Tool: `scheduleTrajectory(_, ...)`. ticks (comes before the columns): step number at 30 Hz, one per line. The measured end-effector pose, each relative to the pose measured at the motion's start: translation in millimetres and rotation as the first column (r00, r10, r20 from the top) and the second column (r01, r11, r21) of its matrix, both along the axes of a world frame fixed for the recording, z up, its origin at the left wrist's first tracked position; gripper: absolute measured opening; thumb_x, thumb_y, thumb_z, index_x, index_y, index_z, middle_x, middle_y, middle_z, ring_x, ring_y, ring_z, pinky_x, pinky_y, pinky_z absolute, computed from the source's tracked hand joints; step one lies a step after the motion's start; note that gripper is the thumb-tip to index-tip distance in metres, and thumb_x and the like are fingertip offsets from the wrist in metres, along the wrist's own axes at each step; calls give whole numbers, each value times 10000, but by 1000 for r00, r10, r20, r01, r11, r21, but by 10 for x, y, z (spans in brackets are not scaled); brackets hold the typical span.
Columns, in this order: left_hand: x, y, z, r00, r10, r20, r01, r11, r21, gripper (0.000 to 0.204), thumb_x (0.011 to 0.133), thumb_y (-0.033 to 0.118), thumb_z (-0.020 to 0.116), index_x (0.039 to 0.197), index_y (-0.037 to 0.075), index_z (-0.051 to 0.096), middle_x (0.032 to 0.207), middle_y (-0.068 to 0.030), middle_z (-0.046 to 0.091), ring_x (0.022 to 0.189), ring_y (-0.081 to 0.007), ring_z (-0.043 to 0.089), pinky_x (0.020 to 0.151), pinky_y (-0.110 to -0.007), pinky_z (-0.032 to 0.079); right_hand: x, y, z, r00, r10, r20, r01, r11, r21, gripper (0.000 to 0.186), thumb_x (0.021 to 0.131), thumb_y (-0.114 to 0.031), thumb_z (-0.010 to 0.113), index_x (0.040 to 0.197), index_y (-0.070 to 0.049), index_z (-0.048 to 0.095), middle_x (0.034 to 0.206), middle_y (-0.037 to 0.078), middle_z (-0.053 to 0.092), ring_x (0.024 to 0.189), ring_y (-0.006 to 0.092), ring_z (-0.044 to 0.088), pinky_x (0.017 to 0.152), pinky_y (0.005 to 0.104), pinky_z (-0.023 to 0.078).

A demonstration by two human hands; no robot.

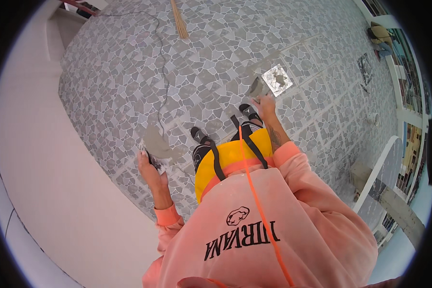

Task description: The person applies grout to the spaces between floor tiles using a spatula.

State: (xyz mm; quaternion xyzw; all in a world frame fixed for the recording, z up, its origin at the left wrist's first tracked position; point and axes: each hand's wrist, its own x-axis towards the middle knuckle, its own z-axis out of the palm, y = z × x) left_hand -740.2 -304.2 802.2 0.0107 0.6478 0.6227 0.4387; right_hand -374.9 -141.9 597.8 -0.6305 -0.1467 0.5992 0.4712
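Near the wall at left, my left hand (151,174) is closed round a dark-handled tool with a pale, smeared blade, which looks like a putty knife (155,163). Just beyond it a smooth patch of grey paste (157,143) spreads over the stone-patterned floor tiles (129,62). My right hand (265,103) reaches forward past my right foot and grips a broad flat-bladed scraper (257,87) coated in grey paste. Right beside that blade lies a shiny silver square plate (273,89) with a grey lump on it. My fingers partly hide both tools' handles.
A straw broom (179,21) lies at the far side. A dark cable (164,72) winds across the floor towards the paste. The white wall (38,144) curves along the left. At right are a crumpled shiny sheet (365,69), a white bucket (372,118) and a crouching person (381,41).
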Motion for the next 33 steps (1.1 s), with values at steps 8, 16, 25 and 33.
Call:
scheduleTrajectory(8,-770,278,-7,960,-278,-43,279,960,20,400,972,150,415,1342,-1,418,1257,-114,539,1141,-232,541,951,-383,450,-174,-1193,795,879,-245,-408,294,954,60,286,816,92,433,1094,27,430,1098,142,518,1027,281,543,972,537,459)
scheduleTrajectory(16,-176,183,40,911,-412,-11,412,911,4,382,975,154,413,1319,-11,438,1228,-121,553,1107,-230,559,925,-380,468,-206,-2210,1310,796,-176,-579,333,926,177,332,810,66,474,1131,0,529,1179,161,579,1109,304,563,1007,541,407)
scheduleTrajectory(25,117,-466,-5,752,-658,29,657,753,31,396,970,159,408,1327,-11,430,1266,-121,527,1127,-240,546,941,-373,449,-206,-2999,1429,685,-15,-728,404,840,363,431,961,-236,478,1341,-39,426,1292,121,539,1170,297,538,950,544,430)
scheduleTrajectory(33,39,-358,-173,594,-800,90,797,600,73,407,972,154,392,1345,-8,404,1263,-127,531,1128,-241,547,939,-374,452,-221,-3573,1688,642,-196,-741,610,717,338,515,986,-418,343,1350,-62,422,1335,129,501,1219,334,490,954,560,398)
